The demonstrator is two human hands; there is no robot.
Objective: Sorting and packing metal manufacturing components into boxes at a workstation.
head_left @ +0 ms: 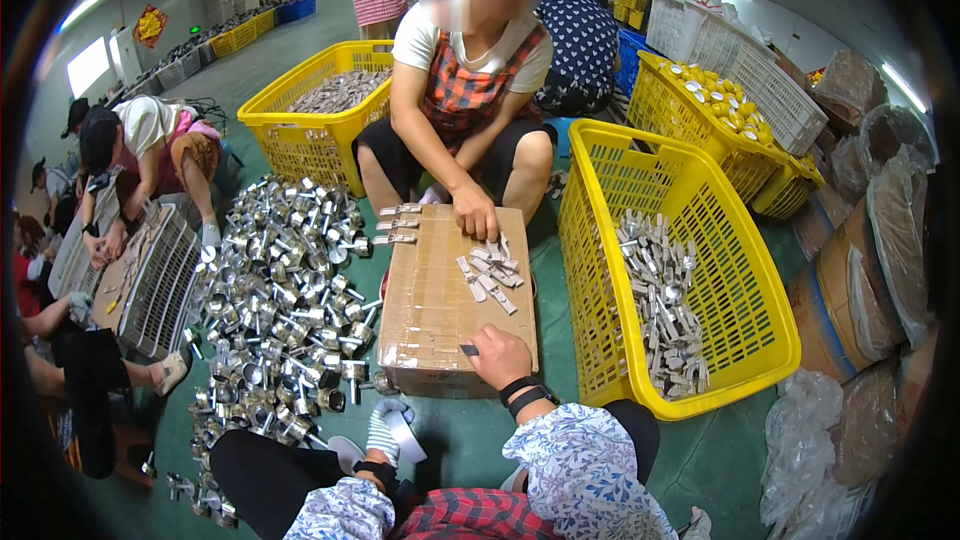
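My right hand (pixel 500 358) rests at the near edge of a taped cardboard box (pixel 440 285), its fingers pinching a small dark flat piece (pixel 468 349). In a striped glove with grey fingertips, my left hand (pixel 384 432) is low beside the box, closed around a pale curved band (pixel 404 437) whose kind I cannot make out. Small flat strip-like pieces (pixel 492 275) lie loosely on the box's right half. Several similar pieces (pixel 398 224) are lined up at its far left corner. Across from me, a co-worker's hand (pixel 475 212) touches the loose pieces.
A large heap of shiny metal cup-shaped parts with stems (pixel 290 290) covers the floor at left. To the right stands a yellow crate (pixel 740 315) holding metal strips. Another yellow crate (pixel 300 130) is behind the heap. Plastic bags (pixel 805 430) lie at lower right. More people work at left.
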